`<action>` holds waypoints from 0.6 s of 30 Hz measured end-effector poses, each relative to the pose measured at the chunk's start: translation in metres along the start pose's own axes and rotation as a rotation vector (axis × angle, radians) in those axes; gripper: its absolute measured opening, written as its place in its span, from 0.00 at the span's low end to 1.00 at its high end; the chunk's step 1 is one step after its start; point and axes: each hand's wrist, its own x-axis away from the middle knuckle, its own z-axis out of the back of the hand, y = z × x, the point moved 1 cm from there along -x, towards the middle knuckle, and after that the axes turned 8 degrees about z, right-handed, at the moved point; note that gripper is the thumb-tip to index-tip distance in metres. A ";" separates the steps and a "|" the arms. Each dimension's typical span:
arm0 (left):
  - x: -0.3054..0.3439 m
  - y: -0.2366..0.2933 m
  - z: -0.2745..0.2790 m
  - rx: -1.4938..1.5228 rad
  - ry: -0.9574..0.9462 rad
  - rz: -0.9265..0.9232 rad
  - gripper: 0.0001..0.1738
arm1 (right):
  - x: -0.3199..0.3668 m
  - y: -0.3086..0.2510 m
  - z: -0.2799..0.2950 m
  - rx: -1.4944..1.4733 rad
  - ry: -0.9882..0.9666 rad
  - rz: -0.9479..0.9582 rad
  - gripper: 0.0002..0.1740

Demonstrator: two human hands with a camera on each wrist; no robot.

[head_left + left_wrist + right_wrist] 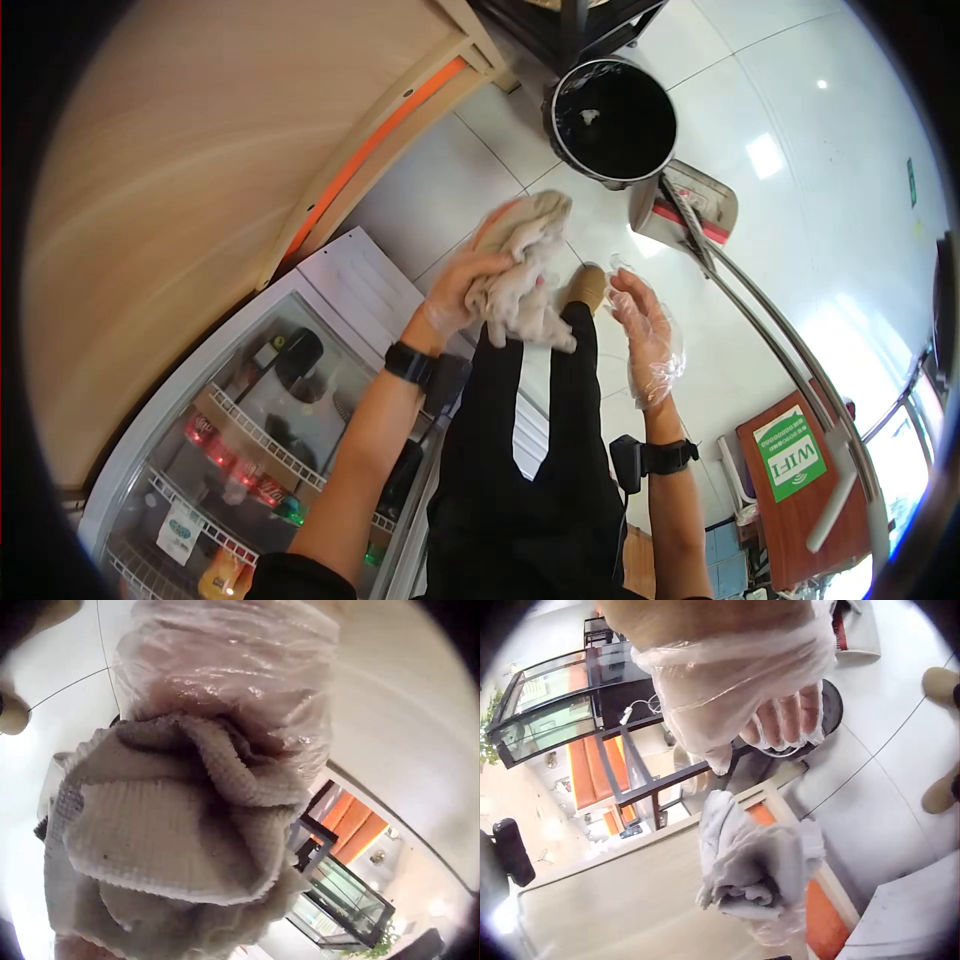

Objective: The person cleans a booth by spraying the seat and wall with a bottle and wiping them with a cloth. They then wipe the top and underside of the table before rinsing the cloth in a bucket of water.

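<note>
My left hand point(458, 292), in a thin clear plastic glove, grips a bunched, greyish-white cloth point(525, 275) over the floor in front of my legs. Close up in the left wrist view, the cloth point(165, 840) has a ribbed weave, a thick folded edge and small dark specks; the fingers are partly hidden behind its folds. My right hand point(648, 340) is a short way to the right of the cloth, in a loose clear plastic glove point(712, 694). Its fingers are lightly bent with nothing in them.
Ahead stands a black-lined bin point(635, 125) with a white scrap inside, beside a long-handled dustpan point(715, 205). A glass-front drinks cooler point(300, 365) is at my left, below a wooden panel point(230, 120). A green WIFI sign point(790, 455) lies at right.
</note>
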 end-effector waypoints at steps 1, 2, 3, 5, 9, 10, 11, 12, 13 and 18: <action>0.012 -0.002 -0.012 0.041 -0.024 -0.007 0.46 | 0.009 -0.012 0.000 -0.083 0.012 -0.016 0.25; 0.023 -0.002 -0.027 0.083 -0.048 -0.012 0.47 | 0.020 -0.022 -0.002 -0.100 -0.029 0.016 0.25; 0.034 -0.001 -0.041 0.034 -0.047 -0.027 0.46 | 0.029 -0.031 -0.005 -0.118 -0.072 0.053 0.26; 0.054 0.000 -0.073 -0.038 0.006 -0.092 0.46 | 0.050 -0.055 -0.013 -0.167 -0.179 0.010 0.34; 0.094 0.006 -0.126 -0.188 0.111 -0.165 0.43 | 0.094 -0.107 -0.037 -0.230 -0.285 0.069 0.51; 0.106 0.008 -0.140 -0.227 0.125 -0.179 0.42 | 0.103 -0.112 -0.038 -0.226 -0.257 0.115 0.54; 0.117 0.011 -0.152 -0.234 0.111 -0.189 0.42 | 0.112 -0.116 -0.034 -0.176 -0.239 0.096 0.53; 0.129 0.012 -0.162 -0.253 0.099 -0.141 0.41 | 0.122 -0.116 -0.030 -0.124 -0.216 0.076 0.52; 0.140 0.012 -0.174 -0.272 0.085 -0.089 0.39 | 0.132 -0.110 -0.027 -0.175 -0.170 0.105 0.48; 0.171 -0.003 -0.224 -0.529 0.064 0.002 0.38 | 0.192 -0.152 0.024 0.129 -0.143 0.074 0.38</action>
